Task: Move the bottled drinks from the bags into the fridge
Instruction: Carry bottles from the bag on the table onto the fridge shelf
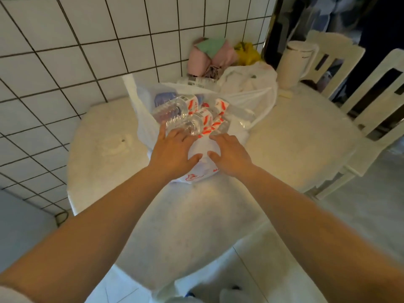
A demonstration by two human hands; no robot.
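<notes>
A white plastic bag (197,149) of clear bottles (192,121) lies on the round worktop (284,149), directly ahead of both hands. The bottles lie on their sides, long axes angled from near-left to far-right. The left hand (175,149), fingers relaxed, touches the nearest bottle base; the right hand (229,153) rests flat on the bag beside it.

Lit warmly and rather dimly, with a yellowish cast over the counter (295,149). Brightest on the tiled wall (65,51) upper left; darkest in the doorway gap upper right. Soft shadows only, pooled under the forearms. Small glints on the clear bottles (181,119). Strong wide-angle bending of tile lines and chair (376,101) toward the edges. Slightly soft throughout, blurrier at the bottom edge.
</notes>
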